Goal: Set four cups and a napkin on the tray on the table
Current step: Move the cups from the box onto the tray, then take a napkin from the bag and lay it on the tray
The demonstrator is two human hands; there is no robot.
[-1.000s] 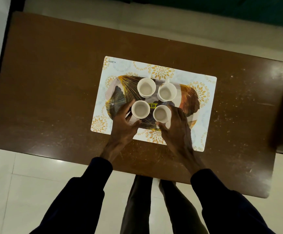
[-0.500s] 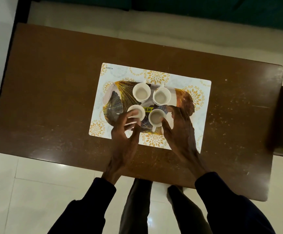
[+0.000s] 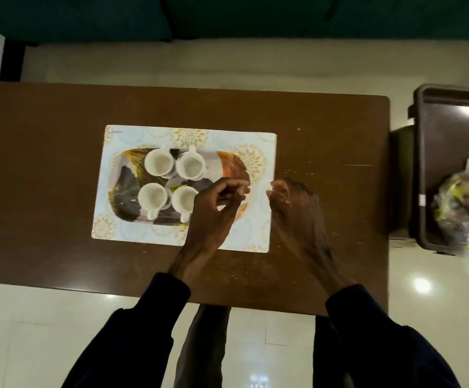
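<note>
four cups (image 3: 171,180) are standing grouped on the tray (image 3: 232,166), leaving its right end bare (napkin unseen); left hand (image 3: 216,203) is curling loosely, right hand (image 3: 295,203) blurring, both holding nothing.

Four white cups (image 3: 159,163) stand upright in a two-by-two block on the tray (image 3: 232,166) (oval, orange and grey fan print). The tray lies on the table (image 3: 45,177); its right part is bare.

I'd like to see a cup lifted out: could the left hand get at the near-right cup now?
Probably yes. The left hand hangs right beside the near-right cup, whose open top is mostly uncovered, with nothing between them.
</note>
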